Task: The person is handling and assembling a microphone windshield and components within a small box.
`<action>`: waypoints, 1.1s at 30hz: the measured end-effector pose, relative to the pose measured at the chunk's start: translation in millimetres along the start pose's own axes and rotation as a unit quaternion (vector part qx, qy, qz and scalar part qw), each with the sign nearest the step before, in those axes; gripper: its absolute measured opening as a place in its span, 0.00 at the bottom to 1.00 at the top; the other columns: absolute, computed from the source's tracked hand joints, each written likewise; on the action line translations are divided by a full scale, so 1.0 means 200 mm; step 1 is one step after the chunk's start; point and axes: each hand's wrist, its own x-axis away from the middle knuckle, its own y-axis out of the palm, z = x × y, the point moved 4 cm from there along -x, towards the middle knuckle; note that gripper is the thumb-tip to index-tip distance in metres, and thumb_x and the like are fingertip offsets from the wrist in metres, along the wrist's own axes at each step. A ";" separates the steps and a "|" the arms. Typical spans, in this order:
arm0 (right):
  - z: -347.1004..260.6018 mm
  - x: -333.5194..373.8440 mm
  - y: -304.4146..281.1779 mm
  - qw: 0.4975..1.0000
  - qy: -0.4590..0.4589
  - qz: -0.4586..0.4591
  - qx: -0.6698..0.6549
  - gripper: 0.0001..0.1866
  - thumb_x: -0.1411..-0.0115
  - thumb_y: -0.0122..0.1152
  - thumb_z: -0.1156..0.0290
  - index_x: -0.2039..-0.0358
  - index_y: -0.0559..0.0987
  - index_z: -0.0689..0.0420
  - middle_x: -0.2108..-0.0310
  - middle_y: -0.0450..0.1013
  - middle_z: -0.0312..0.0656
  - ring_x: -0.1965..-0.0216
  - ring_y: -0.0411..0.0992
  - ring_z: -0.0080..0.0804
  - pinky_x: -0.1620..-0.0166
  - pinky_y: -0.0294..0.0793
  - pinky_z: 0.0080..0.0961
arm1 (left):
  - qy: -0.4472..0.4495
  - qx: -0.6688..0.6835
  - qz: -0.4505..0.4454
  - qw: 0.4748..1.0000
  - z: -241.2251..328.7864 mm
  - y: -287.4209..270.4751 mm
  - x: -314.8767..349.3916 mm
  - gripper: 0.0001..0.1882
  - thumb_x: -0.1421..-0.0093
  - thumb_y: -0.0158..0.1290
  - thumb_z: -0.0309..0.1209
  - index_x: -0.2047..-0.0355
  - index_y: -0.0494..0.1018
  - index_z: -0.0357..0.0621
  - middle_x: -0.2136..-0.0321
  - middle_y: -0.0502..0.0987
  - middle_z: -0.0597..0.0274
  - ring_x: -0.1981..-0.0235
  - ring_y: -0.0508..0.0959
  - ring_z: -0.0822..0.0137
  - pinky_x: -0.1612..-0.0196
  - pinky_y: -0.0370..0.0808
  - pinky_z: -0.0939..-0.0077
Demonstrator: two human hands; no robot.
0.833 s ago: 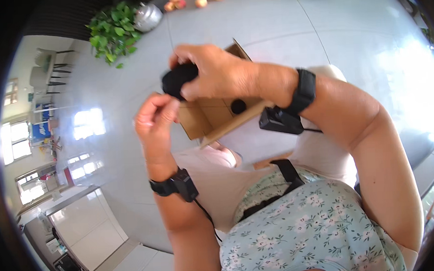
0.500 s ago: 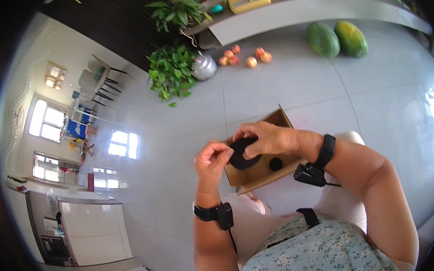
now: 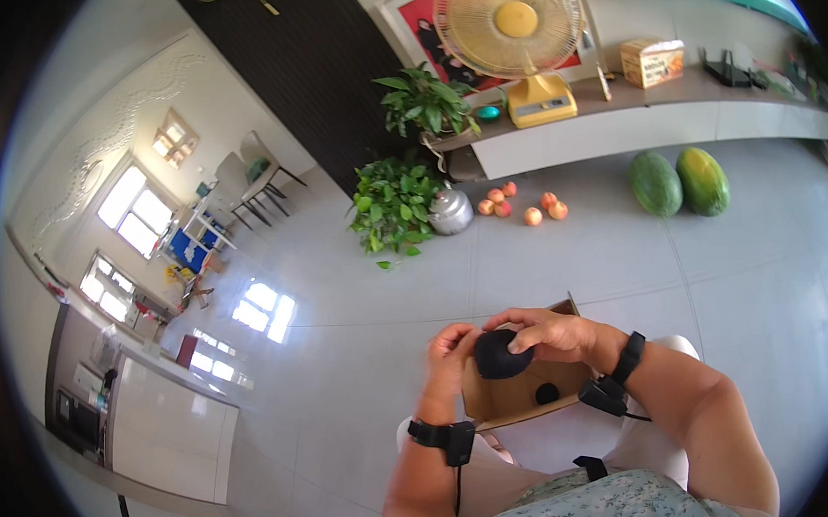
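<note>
Round black object (image 3: 500,355), no clear long axis, both hands

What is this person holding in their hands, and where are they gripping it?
A small, round black object, held over an open cardboard box. The right hand grips its top and right edge; the left hand pinches its left side. What the object is cannot be told.
</note>
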 end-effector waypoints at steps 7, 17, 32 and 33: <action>-0.07 0.04 0.09 0.998 -0.044 0.013 -0.041 0.32 0.47 0.66 0.70 0.42 0.67 0.58 0.48 0.69 0.41 0.47 0.70 0.33 0.42 0.70 0.35 | -0.010 0.040 -0.028 0.999 -0.04 0.02 0.00 0.05 0.36 0.55 0.26 0.63 0.78 0.38 0.72 0.78 0.68 0.74 0.75 0.78 0.69 0.72 0.85; -0.10 0.02 0.02 0.981 -0.111 0.130 -0.090 0.31 0.46 0.67 0.71 0.43 0.66 0.60 0.48 0.68 0.43 0.47 0.70 0.36 0.42 0.71 0.39 | -0.005 -0.059 -0.044 0.997 -0.04 0.04 -0.02 0.03 0.38 0.56 0.25 0.65 0.77 0.40 0.77 0.75 0.69 0.79 0.72 0.79 0.74 0.69 0.83; -0.06 0.04 -0.04 0.988 -0.080 0.133 0.008 0.40 0.50 0.69 0.69 0.39 0.61 0.63 0.48 0.66 0.49 0.47 0.69 0.40 0.45 0.74 0.36 | -0.021 -0.096 -0.043 0.994 -0.07 0.08 -0.02 0.02 0.40 0.55 0.25 0.67 0.76 0.41 0.77 0.76 0.68 0.78 0.72 0.78 0.75 0.71 0.82; -0.06 0.02 -0.05 0.987 -0.081 0.137 0.003 0.41 0.52 0.71 0.68 0.39 0.62 0.62 0.47 0.65 0.49 0.46 0.68 0.42 0.45 0.74 0.37 | -0.022 -0.115 -0.043 0.992 -0.06 0.07 -0.03 0.02 0.41 0.55 0.25 0.68 0.76 0.41 0.77 0.76 0.68 0.79 0.72 0.78 0.75 0.71 0.82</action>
